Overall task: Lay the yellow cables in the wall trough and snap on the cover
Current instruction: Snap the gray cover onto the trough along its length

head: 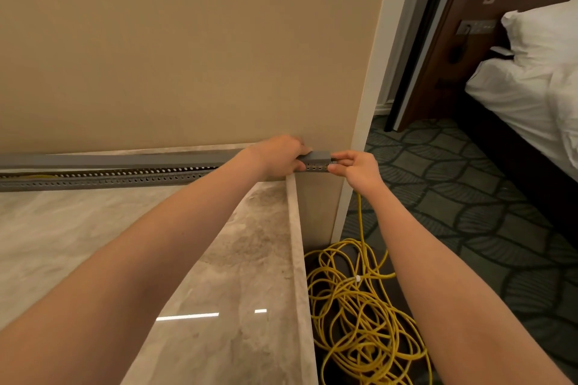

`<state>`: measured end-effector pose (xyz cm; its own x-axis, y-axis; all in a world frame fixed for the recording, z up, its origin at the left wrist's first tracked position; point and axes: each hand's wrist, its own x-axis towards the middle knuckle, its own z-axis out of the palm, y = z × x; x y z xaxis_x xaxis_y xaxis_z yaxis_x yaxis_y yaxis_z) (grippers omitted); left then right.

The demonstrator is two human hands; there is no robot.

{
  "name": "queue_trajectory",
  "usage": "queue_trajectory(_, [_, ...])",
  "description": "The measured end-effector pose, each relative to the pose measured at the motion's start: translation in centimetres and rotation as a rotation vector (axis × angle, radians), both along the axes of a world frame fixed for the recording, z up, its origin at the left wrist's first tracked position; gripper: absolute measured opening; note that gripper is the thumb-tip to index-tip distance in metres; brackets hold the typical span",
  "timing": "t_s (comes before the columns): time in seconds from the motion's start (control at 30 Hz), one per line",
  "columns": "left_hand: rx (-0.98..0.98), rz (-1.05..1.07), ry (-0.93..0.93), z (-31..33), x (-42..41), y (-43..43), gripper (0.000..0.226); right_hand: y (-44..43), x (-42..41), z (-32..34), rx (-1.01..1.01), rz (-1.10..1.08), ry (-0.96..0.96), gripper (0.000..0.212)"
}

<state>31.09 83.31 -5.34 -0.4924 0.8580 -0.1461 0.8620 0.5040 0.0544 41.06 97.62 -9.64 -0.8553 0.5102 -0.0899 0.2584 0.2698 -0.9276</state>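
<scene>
1. Pale marble-patterned stone worktop point(93, 244), glossy, with a raised lip on its right edge. Both bare forearms reach across it.
2. Thin yellow cables point(359, 306), in a loose tangled heap on the floor just right of the worktop. One strand rises from the heap to below the right wrist. A short yellow length also shows inside the trough at far left.
3. Left hand point(278, 156), fingers curled over the top of the cover near its right end, gripping it.
4. Right hand point(356, 167), pinching the trough's end between thumb below and fingertips above. Whether it also holds the cable strand cannot be told.
5. Long grey perforated plastic trough point(125, 176), lying along the back of the worktop at the foot of the wall.
6. Flat grey plastic cover point(125, 161), sitting on the trough at the right end and standing apart above it toward the left.
7. Plain beige wall point(187, 56).
8. Dark green leaf-patterned carpet point(453, 181).
9. Bed with white linen point(531, 87), white pillow point(544, 31).
</scene>
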Motion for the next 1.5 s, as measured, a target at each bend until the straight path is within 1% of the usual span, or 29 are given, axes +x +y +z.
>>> queue_trajectory(0.13, [0.012, -0.011, -0.009, 0.1, 0.2, 0.5, 0.025, -0.3, 0.1, -0.1, -0.005, 0.007, -0.002, 0.037])
queue_trajectory(0.23, [0.008, -0.021, 0.016, 0.1, 0.9, 1.3, 0.022, -0.5, 0.1, -0.1, 0.002, 0.022, 0.004, 0.034])
queue_trajectory(0.53, [-0.132, -0.043, 0.091, 1.1, 1.2, 1.0, 0.022, -0.3, 0.0, 0.0, 0.021, 0.025, -0.033, 0.027])
queue_trajectory(0.7, [-0.254, -0.026, 0.112, 2.0, 0.7, 0.7, 0.028, -0.2, 0.0, 0.1, 0.010, 0.020, -0.024, 0.031])
queue_trajectory(0.83, [-0.300, -0.007, 0.152, 2.0, 1.1, 0.7, 0.030, -0.2, 0.1, 0.2, -0.003, 0.029, -0.017, 0.033])
queue_trajectory(0.93, [-0.306, -0.010, 0.188, 2.1, 1.6, 1.1, 0.029, -0.1, 0.1, 0.1, -0.014, 0.039, -0.026, 0.034])
queue_trajectory(1.1, [-0.311, -0.016, 0.226, 1.8, 2.2, 2.0, 0.030, 0.0, 0.2, 0.3, -0.032, 0.058, -0.040, 0.043])
queue_trajectory(1.27, [-0.306, -0.009, 0.247, 1.4, 2.4, 2.2, 0.029, 0.1, 0.4, 0.4, -0.059, 0.080, -0.043, 0.045])
queue_trajectory(1.37, [-0.279, 0.008, 0.226, 1.2, 2.3, 2.1, 0.028, 0.2, 0.4, 0.4, -0.048, 0.082, -0.050, 0.046])
queue_trajectory(1.5, [-0.150, 0.032, 0.133, 0.6, 1.5, 1.3, 0.025, -0.5, 0.9, -0.2, -0.090, 0.088, -0.029, 0.052])
